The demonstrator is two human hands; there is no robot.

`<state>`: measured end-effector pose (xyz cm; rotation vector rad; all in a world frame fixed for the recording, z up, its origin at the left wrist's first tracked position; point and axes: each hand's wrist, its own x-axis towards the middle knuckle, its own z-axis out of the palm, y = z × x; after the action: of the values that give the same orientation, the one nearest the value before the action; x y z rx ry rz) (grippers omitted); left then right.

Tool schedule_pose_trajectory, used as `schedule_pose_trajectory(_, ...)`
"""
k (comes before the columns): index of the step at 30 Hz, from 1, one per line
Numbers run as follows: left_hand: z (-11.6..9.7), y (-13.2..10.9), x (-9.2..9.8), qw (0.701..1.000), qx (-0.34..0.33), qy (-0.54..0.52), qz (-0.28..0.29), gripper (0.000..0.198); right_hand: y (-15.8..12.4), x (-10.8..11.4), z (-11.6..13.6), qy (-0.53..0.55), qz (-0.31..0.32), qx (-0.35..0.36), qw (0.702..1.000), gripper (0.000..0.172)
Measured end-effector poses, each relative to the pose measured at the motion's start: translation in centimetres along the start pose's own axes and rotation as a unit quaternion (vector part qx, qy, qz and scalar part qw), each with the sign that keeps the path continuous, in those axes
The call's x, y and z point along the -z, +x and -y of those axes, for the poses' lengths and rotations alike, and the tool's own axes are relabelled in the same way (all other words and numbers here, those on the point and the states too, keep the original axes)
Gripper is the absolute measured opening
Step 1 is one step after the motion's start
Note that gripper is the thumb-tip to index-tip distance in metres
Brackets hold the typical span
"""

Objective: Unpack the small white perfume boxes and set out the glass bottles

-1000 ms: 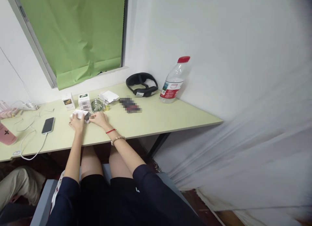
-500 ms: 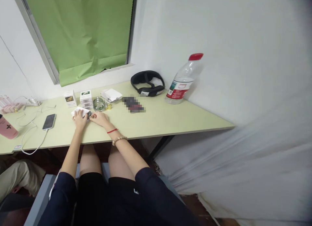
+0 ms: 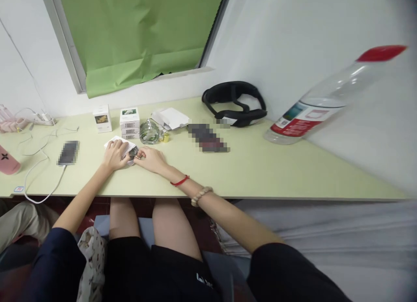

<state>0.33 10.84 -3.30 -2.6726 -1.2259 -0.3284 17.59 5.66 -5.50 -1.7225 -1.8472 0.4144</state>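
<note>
Both my hands rest on the pale green table, close together. My left hand lies curled over a white paper or packet and a small dark object. My right hand pinches something tiny and metallic at that dark object; what it is I cannot make out. A red string and a bead bracelet circle my right wrist. Just behind my hands stand a small glass bottle with a gold cap beside it, and two small white boxes.
A phone on a white cable lies to the left, a pink bottle at the far left. A black headband device and a lying water bottle with a red cap are right. Another person's knee shows lower left.
The view has swung closer and to the right, so the table fills more of the picture. My hands stay together on the same small object and paper.
</note>
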Motion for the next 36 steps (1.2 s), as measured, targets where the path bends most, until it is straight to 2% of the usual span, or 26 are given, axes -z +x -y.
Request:
schedule_pose_trajectory(5,1.2,1.5,-0.3,0.984,-0.166,-0.055,0.032,0.052,0.8,0.4,-0.5,0.014,0.056,-0.024,0.998,0.016)
schedule_pose_trajectory(8,0.9,2.8,-0.8,0.971,-0.224,-0.065,0.055,0.052,1.8,1.1,-1.0,0.025,0.103,-0.033,0.994,0.017)
schedule_pose_trajectory(11,0.6,3.7,-1.0,0.971,-0.226,-0.041,0.065,0.044,3.3,2.0,-1.6,0.072,0.187,-0.016,0.979,0.021)
schedule_pose_trajectory(14,0.6,3.8,-1.0,0.975,-0.214,-0.025,0.06,0.04,5.0,2.7,-1.8,0.127,0.306,-0.031,0.943,0.025)
schedule_pose_trajectory(17,1.2,3.4,-0.8,0.979,-0.192,-0.032,0.063,0.038,6.3,3.0,-1.6,0.169,0.365,-0.045,0.914,0.03)
schedule_pose_trajectory(23,2.4,2.9,-0.1,0.981,-0.149,-0.095,0.084,0.037,6.4,2.3,-1.1,0.231,0.369,-0.071,0.897,0.038)
schedule_pose_trajectory(29,2.5,3.0,0.4,0.976,-0.139,-0.13,0.105,0.036,5.5,1.4,-1.6,0.246,0.324,-0.099,0.908,0.035)
schedule_pose_trajectory(36,3.5,3.1,1.0,0.98,-0.103,-0.124,0.12,0.038,5.2,1.9,-1.7,0.301,0.338,-0.101,0.886,0.033)
